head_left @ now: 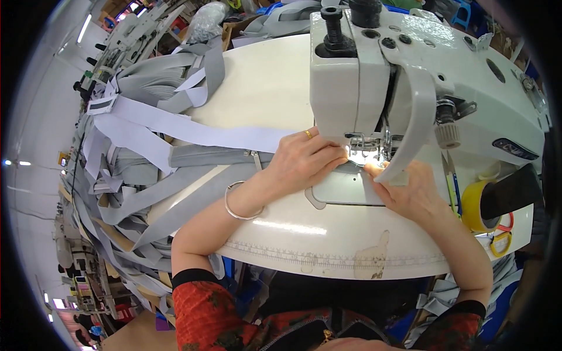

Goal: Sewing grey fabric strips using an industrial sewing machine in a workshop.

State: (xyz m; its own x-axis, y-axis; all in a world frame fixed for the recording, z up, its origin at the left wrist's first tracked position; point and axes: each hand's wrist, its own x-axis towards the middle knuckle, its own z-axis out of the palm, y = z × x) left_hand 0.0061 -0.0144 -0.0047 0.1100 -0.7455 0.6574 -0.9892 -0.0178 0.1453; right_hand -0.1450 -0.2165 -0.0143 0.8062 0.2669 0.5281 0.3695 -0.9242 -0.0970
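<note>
A white sewing machine (pixel 374 88) stands over the table, its lamp lighting the needle area. My left hand (pixel 301 159), closed with fingers together, presses a grey fabric strip (pixel 216 157) down just left of the presser foot (pixel 366 145). A metal zipper pull (pixel 253 154) shows on that strip near my wrist. Behind it, a white band (pixel 234 139) runs under my left fingers. On the right of the foot, my right hand (pixel 410 186) is closed, with thumb and index finger pinching the edge of the grey fabric; its other fingers are partly hidden by the machine's white guard.
Grey and white strips (pixel 149 88) heap over the table's left side. To the right lie a yellow tape roll (pixel 480 205), scissors with red and yellow handles (pixel 502 237) and a pair of snips (pixel 451 181). A printed ruler (pixel 328 260) follows the table's near edge.
</note>
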